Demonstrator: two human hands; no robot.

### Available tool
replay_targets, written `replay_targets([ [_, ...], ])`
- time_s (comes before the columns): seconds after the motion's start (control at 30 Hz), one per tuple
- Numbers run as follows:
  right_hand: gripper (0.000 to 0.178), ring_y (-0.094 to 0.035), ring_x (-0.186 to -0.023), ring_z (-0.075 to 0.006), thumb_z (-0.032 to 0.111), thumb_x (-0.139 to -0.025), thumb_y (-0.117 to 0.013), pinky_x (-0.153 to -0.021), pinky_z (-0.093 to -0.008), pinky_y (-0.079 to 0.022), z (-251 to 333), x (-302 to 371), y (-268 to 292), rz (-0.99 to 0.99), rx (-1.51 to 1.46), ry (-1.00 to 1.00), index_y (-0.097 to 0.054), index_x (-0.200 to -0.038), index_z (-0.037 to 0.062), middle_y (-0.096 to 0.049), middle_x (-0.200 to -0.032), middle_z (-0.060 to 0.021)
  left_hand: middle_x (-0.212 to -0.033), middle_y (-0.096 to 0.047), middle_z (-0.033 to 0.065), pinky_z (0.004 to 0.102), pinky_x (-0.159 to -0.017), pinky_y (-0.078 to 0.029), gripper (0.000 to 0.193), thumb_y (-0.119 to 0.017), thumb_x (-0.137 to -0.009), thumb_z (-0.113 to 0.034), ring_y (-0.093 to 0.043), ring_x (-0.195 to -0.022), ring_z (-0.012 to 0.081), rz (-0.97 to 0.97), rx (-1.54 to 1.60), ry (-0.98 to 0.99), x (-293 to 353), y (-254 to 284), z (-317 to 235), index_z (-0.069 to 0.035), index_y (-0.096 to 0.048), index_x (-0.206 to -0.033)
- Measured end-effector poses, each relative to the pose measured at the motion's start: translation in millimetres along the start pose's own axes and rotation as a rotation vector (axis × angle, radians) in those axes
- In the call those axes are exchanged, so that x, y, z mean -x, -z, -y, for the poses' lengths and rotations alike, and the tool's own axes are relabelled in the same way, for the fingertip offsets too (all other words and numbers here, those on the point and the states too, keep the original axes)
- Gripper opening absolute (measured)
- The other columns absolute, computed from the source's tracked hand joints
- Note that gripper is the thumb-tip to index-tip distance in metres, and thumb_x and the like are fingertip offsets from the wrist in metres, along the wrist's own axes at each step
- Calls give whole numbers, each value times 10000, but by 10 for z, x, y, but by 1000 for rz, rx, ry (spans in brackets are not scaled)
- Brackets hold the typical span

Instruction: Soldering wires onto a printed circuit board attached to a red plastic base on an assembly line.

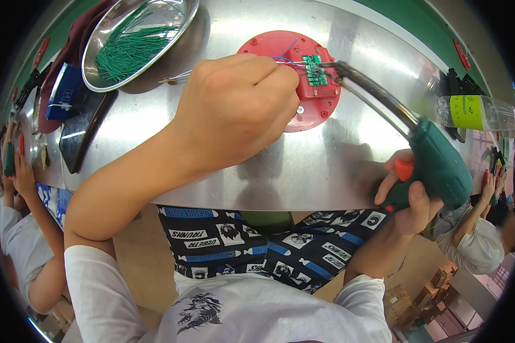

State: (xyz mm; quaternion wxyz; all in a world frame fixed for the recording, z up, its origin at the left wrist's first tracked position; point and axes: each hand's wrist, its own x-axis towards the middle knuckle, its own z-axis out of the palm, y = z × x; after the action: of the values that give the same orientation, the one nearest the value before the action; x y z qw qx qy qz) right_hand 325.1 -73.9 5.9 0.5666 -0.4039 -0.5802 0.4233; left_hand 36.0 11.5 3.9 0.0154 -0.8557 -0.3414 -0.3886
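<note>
My left hand [243, 106] is closed in a fist-like pinch over the left part of a round red plastic housing [321, 114]. Its fingertips are turned away, so what they hold is hidden. My right hand [409, 197] grips a green soldering gun [440, 166] by its handle, fingers by the red trigger [404, 170]. The gun's dark metal tip [339, 68] reaches the right edge of a small green circuit board [313, 77] on the housing. Thin blue and white wires [286, 59] run from the board toward my left hand.
An oval metal dish [86, 73] of cut green wires [134, 51] stands at the far left. Beside it are a blue box [64, 91] and a dark flat object [86, 131]. A clear bottle [469, 112] lies at right. Other people sit at both sides.
</note>
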Motion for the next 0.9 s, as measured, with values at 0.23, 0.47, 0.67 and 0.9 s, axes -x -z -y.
replay_targets([
  [0.23,627,-579,-430,-230,206,-949,-559,-374,-275,-455,-74,29,73,-43,-16,39,-318,-1389,-170,-587,-993,-320,-651,-578,91,359,-516,-482,107,-697,-725,-4,-592,-557,261,-20,15,-1,22,-49,34,-28,-601,-764],
  [0.47,617,-571,-429,-233,191,-927,-572,-363,-278,-448,-64,23,46,-83,-36,24,-340,-1372,-167,-586,-963,-310,-626,-518,82,388,-503,-451,132,-665,-756,-58,-563,-562,269,-24,-7,-9,7,-52,111,-54,-546,-699],
  [0.67,594,-560,-433,-232,189,-910,-596,-358,-289,-447,-54,40,37,-127,-29,-7,-382,-1347,-150,-595,-963,-294,-775,-627,118,353,-566,-483,106,-690,-808,-23,-620,-647,273,63,-92,157,-116,178,12,8,-690,-909],
  [0.9,582,-590,-530,-217,181,-891,-668,-424,-278,-472,-85,62,8,-22,5,62,-448,-1356,-90,-628,-1075,-249,-797,-634,121,372,-642,-508,305,-621,-802,75,-599,-716,285,-121,-12,-15,-200,226,54,24,-677,-1097],
])
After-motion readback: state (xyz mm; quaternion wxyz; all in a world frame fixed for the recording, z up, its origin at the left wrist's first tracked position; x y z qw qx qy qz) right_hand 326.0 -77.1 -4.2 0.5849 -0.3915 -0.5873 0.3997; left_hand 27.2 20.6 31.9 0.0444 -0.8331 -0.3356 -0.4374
